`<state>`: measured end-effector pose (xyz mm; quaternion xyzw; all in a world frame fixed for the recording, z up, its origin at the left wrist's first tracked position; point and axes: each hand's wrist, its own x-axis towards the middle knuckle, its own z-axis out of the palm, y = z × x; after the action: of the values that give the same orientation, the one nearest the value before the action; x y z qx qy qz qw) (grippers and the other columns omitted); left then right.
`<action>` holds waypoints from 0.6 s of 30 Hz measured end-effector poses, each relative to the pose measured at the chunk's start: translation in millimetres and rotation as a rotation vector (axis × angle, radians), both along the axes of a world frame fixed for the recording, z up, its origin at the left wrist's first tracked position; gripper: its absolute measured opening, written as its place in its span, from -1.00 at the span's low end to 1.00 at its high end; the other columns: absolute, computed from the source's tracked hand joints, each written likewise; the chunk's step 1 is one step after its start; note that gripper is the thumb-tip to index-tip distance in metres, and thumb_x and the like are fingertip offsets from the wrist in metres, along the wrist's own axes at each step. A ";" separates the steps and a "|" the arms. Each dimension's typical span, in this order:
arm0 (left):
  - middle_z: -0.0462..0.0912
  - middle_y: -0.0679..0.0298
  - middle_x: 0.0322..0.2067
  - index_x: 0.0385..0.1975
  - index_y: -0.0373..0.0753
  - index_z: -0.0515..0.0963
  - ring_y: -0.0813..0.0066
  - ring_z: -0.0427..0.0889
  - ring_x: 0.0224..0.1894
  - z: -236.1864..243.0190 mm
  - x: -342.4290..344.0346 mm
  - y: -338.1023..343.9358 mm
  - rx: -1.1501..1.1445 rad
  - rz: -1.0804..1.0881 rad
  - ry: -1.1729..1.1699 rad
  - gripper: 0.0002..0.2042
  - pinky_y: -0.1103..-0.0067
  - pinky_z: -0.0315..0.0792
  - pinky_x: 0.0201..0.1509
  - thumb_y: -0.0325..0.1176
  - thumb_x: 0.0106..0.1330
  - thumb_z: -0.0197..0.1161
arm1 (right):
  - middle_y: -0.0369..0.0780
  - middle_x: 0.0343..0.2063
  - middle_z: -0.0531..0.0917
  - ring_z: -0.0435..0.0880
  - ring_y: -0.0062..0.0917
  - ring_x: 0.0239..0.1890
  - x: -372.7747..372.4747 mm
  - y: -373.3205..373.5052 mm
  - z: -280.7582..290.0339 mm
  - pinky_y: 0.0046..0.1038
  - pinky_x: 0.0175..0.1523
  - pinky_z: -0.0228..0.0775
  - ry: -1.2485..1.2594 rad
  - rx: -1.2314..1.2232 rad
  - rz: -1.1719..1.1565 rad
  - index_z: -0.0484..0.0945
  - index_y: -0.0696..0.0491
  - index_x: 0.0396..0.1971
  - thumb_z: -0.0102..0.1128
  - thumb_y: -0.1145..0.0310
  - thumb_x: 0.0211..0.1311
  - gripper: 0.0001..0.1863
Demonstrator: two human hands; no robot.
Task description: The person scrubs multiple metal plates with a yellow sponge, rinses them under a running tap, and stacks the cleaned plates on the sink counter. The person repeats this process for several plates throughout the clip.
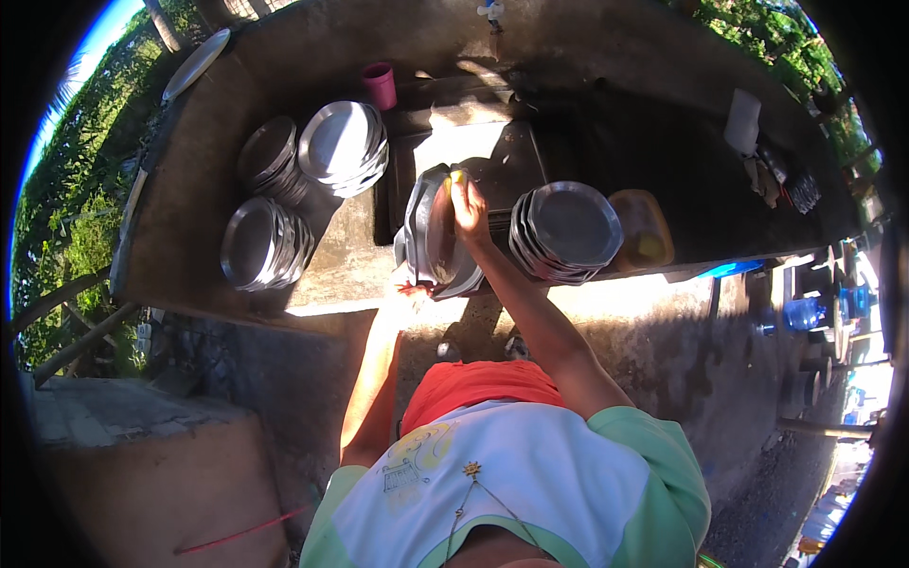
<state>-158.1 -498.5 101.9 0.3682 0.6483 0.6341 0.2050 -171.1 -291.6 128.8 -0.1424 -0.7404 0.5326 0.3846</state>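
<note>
My left hand grips the near edge of a tilted metal plate, its fingers closed round the rim. Behind and below that plate, more metal rims show, but I cannot tell how many. My right hand presses a small yellow sponge against the plate near its far edge. Both hands are over the near side of a dark sink basin. Just right of them stands a stack of metal plates.
Three more plate stacks stand on the left of the concrete counter. A pink cup is behind them. To the right lies a pale orange plastic tub with something yellow-green inside. A tap sticks out of the back wall.
</note>
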 end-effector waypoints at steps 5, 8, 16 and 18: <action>0.45 0.34 -0.59 -0.37 -0.34 0.45 0.66 0.41 -0.60 -20.7 -7.4 -13.0 -0.020 0.001 -0.256 -0.84 0.67 0.37 -0.56 -0.56 0.05 -0.03 | -0.22 0.13 0.34 0.17 -0.28 0.25 30.0 -65.7 -2.7 -0.26 0.28 0.03 0.065 0.662 0.350 0.41 0.09 -0.01 0.09 0.36 0.07 -0.58; 0.45 0.33 -0.57 -0.30 -0.34 0.42 0.65 0.42 -0.59 -41.1 -15.6 -36.2 0.249 0.079 -0.719 -0.80 0.67 0.39 -0.54 -0.56 0.05 -0.03 | -0.21 0.13 0.33 0.15 -0.20 0.25 36.3 -56.4 -21.7 -0.23 0.27 0.03 0.233 0.604 0.155 0.35 0.09 0.05 0.09 0.26 0.03 -0.48; 0.43 0.22 -0.28 -0.09 -0.32 0.34 0.48 0.44 -0.35 -54.1 -51.8 -4.8 0.290 0.272 -0.911 -0.66 0.53 0.45 -0.35 -0.54 0.06 -0.02 | -0.30 -0.46 0.57 0.56 -0.63 -0.48 49.7 48.5 23.4 -0.51 -0.39 0.45 -0.188 -1.104 0.662 0.49 0.09 -0.27 0.25 0.50 -0.04 -0.73; 0.36 0.13 -0.08 0.06 -0.31 0.23 0.34 0.42 -0.17 -61.9 -56.4 8.8 -0.133 0.310 -0.336 -0.53 0.45 0.46 -0.19 -0.53 0.06 0.02 | -0.27 -0.45 0.58 0.59 -0.59 -0.45 78.7 51.1 53.4 -0.52 -0.38 0.45 -0.175 -0.762 0.596 0.49 0.14 -0.29 0.25 0.54 -0.09 -0.72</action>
<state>-214.5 -489.7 40.0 0.1393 0.6943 0.6664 0.2336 -92.4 -240.6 182.2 -0.0989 -0.5307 0.8386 0.0724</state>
